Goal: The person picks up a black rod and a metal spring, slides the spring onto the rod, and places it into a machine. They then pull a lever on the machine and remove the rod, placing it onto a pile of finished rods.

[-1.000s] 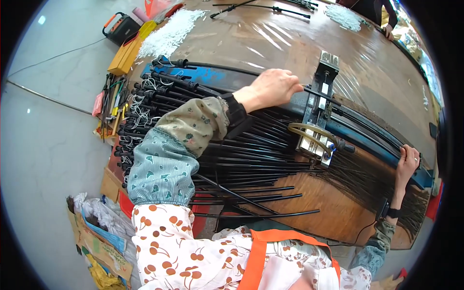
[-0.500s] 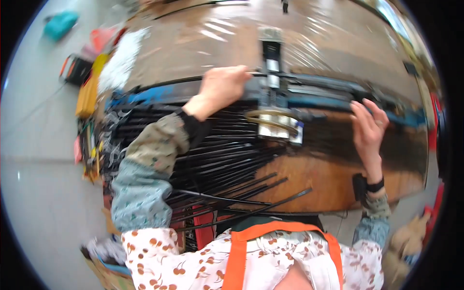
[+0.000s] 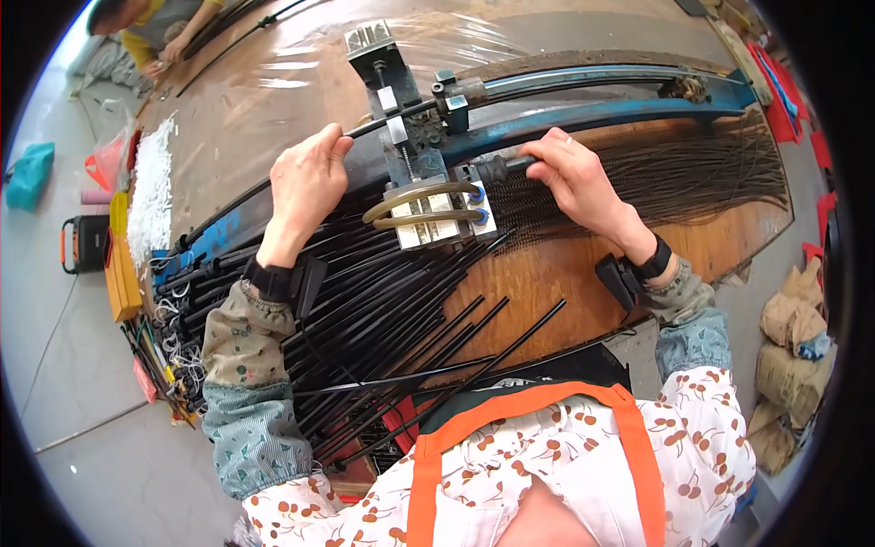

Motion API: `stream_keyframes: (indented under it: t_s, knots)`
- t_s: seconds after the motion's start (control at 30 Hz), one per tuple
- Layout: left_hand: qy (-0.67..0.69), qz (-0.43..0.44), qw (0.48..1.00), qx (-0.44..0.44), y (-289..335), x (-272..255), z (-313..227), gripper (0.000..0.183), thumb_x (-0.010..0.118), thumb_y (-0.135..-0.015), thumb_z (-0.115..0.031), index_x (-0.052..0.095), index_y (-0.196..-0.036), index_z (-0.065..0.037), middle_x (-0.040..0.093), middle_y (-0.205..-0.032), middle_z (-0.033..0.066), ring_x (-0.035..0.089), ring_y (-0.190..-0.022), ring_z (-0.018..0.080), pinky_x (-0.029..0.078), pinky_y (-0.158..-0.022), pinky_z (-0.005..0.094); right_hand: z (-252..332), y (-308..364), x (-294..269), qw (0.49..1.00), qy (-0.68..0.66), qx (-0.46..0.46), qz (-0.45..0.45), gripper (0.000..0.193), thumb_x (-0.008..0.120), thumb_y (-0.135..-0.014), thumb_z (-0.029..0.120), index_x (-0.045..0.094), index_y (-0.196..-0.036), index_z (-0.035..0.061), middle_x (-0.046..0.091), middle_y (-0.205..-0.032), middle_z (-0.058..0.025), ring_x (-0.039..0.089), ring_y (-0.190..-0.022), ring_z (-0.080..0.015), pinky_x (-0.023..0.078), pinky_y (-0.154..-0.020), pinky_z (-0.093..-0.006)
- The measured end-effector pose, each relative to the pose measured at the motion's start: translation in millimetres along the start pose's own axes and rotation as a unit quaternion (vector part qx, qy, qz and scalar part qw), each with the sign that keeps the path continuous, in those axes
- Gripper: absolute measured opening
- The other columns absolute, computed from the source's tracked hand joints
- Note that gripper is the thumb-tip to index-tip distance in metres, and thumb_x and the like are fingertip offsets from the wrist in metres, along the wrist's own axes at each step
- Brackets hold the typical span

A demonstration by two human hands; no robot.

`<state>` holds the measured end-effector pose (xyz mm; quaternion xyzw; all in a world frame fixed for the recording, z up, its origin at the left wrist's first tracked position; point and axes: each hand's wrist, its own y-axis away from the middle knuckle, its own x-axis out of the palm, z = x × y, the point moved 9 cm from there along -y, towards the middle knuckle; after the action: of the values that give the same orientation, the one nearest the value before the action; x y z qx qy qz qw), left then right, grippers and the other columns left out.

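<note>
My left hand (image 3: 308, 182) is closed around a thin black rod (image 3: 368, 128), just left of a metal clamping fixture (image 3: 389, 73). The rod runs across the fixture toward a blue metal rail (image 3: 602, 118). On the fixture's near side, my right hand (image 3: 579, 182) has its fingers wrapped round a black lever handle (image 3: 518, 165). Two curved brownish hoses (image 3: 410, 193) loop over the pale metal block (image 3: 421, 235) at the fixture's near end. Below my left hand lies a thick bundle of black rods (image 3: 383, 283).
Many thin dark strands (image 3: 674, 173) spread over the wooden table (image 3: 556, 264) at right. White strips (image 3: 151, 187) lie along its left edge, near a yellow box (image 3: 120, 273). Another person (image 3: 162, 36) works at the far left. Brown sacks (image 3: 791, 374) stand at the right.
My right hand has come from the rail's right part to the lever handle and closed on it. My left hand stays on the rod. The view has turned, shifting the fixture leftward.
</note>
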<state>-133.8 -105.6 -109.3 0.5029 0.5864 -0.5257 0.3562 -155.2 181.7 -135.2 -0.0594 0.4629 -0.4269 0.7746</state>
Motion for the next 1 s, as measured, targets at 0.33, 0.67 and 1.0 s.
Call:
stream_keyframes:
  t_s: [0.33,0.67,1.0]
  knots:
    - [-0.15,-0.145,0.963,0.171,1.5,-11.2,-3.7,0.018,0.061,-0.097,-0.031,0.059,-0.092,-0.014,0.066,-0.081,0.0072,0.065,-0.069,0.0268,0.05,-0.059,0.0394,28.1,6.9,-11.6,0.979,0.167,-0.116,0.02,0.026,0.078,-0.08,0.018,0.064,-0.097,0.0041,0.059,-0.079,-0.0092,0.058,-0.077,-0.0279,0.047,-0.069,-0.0376]
    - [-0.089,-0.076,0.992,0.046,142.6,-21.0,-113.9,0.052,0.076,-0.076,-0.05,0.062,-0.113,-0.015,0.057,-0.096,0.0026,0.051,-0.094,0.0229,0.029,-0.079,0.0434,51.6,61.7,38.6,0.969,0.19,-0.114,0.11,0.022,0.067,-0.069,0.003,0.058,-0.089,0.0058,0.054,-0.083,-0.0075,0.055,-0.083,-0.0273,0.045,-0.075,-0.0381]
    - [0.14,0.079,0.987,0.001,223.1,79.5,-222.7,0.025,0.06,-0.075,-0.007,0.058,-0.099,-0.006,0.054,-0.089,0.0099,0.054,-0.081,0.0283,0.044,-0.07,0.0378,61.8,58.7,41.4,0.985,0.108,-0.042,0.126,0.027,0.057,-0.068,-0.005,0.054,-0.094,0.0026,0.054,-0.087,-0.0147,0.054,-0.084,-0.0373,0.045,-0.071,-0.0452]
